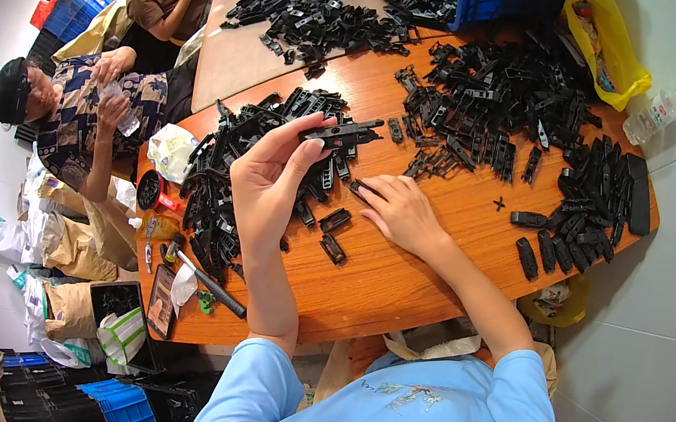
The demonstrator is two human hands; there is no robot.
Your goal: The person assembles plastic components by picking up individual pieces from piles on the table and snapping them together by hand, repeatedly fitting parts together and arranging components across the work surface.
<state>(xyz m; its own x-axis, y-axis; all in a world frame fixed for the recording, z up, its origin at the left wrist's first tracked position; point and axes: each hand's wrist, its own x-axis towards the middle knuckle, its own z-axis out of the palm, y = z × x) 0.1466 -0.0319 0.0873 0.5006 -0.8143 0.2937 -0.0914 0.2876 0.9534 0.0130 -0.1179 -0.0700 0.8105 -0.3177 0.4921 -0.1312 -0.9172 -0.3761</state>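
Raised over the table, my left hand (276,168) pinches a long black plastic part (343,134) between thumb and fingers. My right hand (401,212) is low over the wood, its fingertips closed on a small black plastic piece (356,187) that they partly cover. Two black frame-like pieces (332,250) lie just below, between my wrists. Behind my left hand spreads a heap of black plastic parts (214,183). Beyond my right hand is a larger pile of similar parts (499,86).
Finished-looking black pieces (583,223) are grouped at the table's right end, near a plastic bottle (656,113) and a yellow bag (618,61). A hammer (211,284), phone (162,302) and red-handled container (151,192) lie at left. Two people (71,107) sit across the left side.
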